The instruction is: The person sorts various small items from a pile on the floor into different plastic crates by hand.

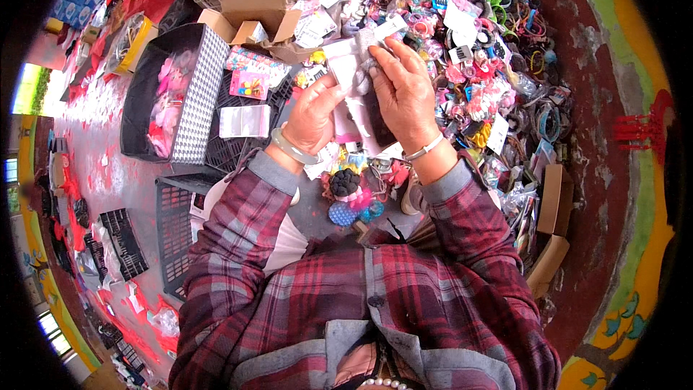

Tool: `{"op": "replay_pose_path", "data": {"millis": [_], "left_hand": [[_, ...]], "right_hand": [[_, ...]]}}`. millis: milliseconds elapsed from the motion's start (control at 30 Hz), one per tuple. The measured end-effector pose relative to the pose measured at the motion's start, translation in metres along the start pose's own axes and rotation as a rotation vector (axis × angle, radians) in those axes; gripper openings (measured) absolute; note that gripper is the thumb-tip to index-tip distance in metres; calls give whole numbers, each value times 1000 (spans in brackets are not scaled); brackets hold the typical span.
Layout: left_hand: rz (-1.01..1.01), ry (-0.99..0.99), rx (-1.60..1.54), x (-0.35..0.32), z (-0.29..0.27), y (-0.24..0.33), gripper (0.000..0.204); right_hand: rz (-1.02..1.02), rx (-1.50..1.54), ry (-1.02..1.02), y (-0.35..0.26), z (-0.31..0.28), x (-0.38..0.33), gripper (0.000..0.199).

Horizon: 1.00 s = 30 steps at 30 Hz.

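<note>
My left hand (312,119) is closed at the left edge of a pink-and-white packaging card (345,94), its thumb on top and its other fingers partly hidden. A soft grey fuzzy piece (366,47) lies along the card, looking like a hair accessory; its exact kind is unclear. My right hand (406,94) grips this piece against the card from the right, fingers bent over it. A dark panel shows beneath the right palm. Just below the hands are a black braided hair accessory (344,183) and a blue dotted ball (342,214).
A large heap of hair accessories and packets (476,79) spreads ahead and right. On the left stand a houndstooth-sided bin (195,94) with pink items, black crates (173,238), and an open cardboard box (285,27). A clear packet (245,121) lies on a crate. Cardboard (554,198) stands at right.
</note>
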State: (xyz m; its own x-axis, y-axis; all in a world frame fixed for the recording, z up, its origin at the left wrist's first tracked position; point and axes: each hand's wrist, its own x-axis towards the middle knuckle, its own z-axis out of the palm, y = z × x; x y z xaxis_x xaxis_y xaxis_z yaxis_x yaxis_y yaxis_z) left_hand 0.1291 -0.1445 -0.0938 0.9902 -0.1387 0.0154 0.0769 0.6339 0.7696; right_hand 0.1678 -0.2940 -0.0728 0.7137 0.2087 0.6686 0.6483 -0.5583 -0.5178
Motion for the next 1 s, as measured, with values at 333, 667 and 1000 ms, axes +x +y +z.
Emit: {"op": "replay_pose_path", "data": {"millis": [333, 667, 1000], "left_hand": [[-118, 62, -69, 3, -13, -5, 29], [-314, -4, -106, -1, -23, 14, 37], [-453, -115, 143, -1, -31, 5, 39]], "right_hand": [[-147, 14, -65, -16, 7, -3, 24], [599, 539, -45, 58, -25, 10, 17], [684, 570, -142, 54, -70, 29, 18]]}}
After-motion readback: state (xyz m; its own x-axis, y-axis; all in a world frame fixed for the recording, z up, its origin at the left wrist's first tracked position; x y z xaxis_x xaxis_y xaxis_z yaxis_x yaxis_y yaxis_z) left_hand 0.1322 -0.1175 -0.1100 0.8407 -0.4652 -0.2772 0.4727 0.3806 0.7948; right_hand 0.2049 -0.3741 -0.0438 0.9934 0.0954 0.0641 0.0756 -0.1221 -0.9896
